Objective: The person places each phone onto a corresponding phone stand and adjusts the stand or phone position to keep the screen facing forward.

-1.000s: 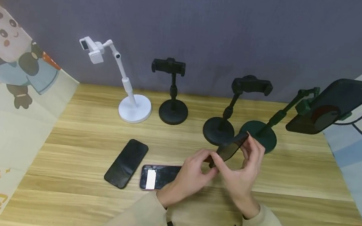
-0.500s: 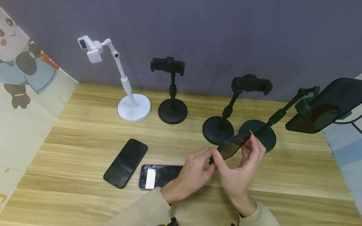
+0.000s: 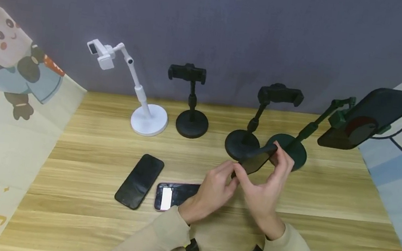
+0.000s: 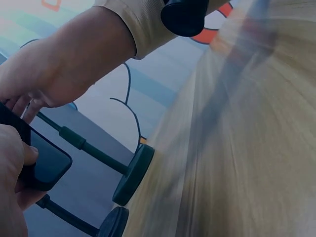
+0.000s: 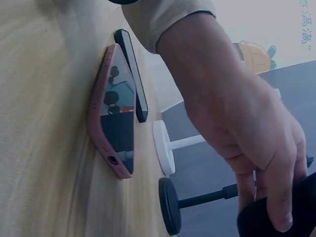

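Note:
A dark smartphone (image 3: pixel 256 161) is held tilted above the table by both hands. My left hand (image 3: pixel 212 192) pinches its lower left end, the thumb showing on it in the left wrist view (image 4: pixel 30 154). My right hand (image 3: pixel 267 191) grips the phone too, thumb at the near end and fingers reaching the far upper end. Just behind the phone stand a black phone stand (image 3: pixel 242 145) and a dark green phone stand (image 3: pixel 307 132), whose clamp bears another phone (image 3: pixel 380 111). A pink-cased phone (image 5: pixel 95 106) lies partly hidden behind my left forearm in the head view.
A black phone (image 3: pixel 139 182) lies flat on the wooden table (image 3: pixel 77 228) at the left. Farther back are a white phone stand (image 3: pixel 149 120) and a second black phone stand (image 3: pixel 192 123), both with no phone in their clamps. A grey partition (image 3: pixel 214 25) rises behind them.
Both hands have lifted the held phone's near end slightly, so it lies a little flatter. The grip looks the same, and the stands and other phones have stayed put.

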Demonstrator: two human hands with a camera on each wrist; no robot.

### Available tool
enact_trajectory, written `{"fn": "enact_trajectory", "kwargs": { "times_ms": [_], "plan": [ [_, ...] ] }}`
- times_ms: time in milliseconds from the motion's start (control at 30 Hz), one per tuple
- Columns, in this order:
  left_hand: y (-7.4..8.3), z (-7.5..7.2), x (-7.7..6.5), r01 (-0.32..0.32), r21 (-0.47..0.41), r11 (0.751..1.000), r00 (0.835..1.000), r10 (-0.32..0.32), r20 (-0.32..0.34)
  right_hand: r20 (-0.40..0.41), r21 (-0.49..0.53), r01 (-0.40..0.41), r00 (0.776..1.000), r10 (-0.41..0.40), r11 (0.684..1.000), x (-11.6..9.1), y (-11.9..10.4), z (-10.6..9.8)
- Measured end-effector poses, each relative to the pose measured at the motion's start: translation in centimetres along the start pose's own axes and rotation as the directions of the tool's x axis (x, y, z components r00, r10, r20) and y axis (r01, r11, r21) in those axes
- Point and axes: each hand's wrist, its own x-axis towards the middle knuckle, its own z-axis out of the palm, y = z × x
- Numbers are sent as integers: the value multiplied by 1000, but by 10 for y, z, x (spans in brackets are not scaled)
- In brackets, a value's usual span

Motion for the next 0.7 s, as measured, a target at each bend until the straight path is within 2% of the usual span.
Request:
{"fn": "enact_trajectory", "kwargs": {
  "times_ms": [500, 700],
  "plan": [
    [-2, -3, 8, -10, 33, 999, 1000, 11, -10, 34, -64, 7, 999, -5, 998, 15, -8, -2],
    [0, -5, 12, -12, 54, 998, 1000, 13, -12, 38, -76, -28, 999, 31, 997, 16, -10, -3]
  ]
}}
